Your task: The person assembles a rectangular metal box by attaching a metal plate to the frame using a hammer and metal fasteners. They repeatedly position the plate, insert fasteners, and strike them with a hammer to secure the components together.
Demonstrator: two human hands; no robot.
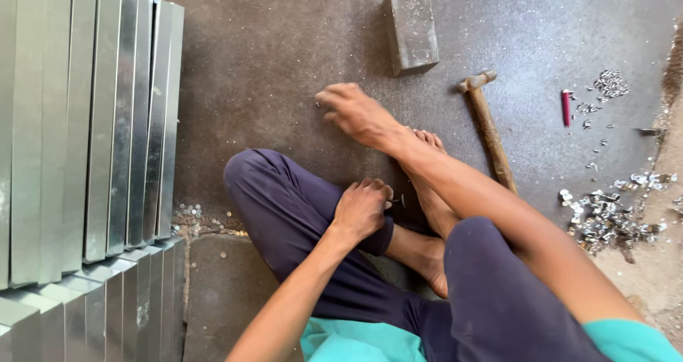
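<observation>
I sit cross-legged on a dark concrete floor (284, 56) in dark blue trousers. My left hand (363, 209) rests closed on my left knee and pinches a small dark metal piece (398, 201) that sticks out past the fingers. My right hand (356, 112) reaches forward across my feet, its fingertips down on the floor among tiny metal bits; whether it holds anything is hidden. A wooden-handled hammer (487, 127) lies on the floor just right of my right forearm.
A grey rectangular metal block (411, 24) lies ahead. Stacked galvanised sheet-metal channels (92, 120) fill the left side and lower left. Small shiny metal scraps lie in a pile (605, 220) at right, more scraps (610, 84) near a red marker-like stick (566, 107).
</observation>
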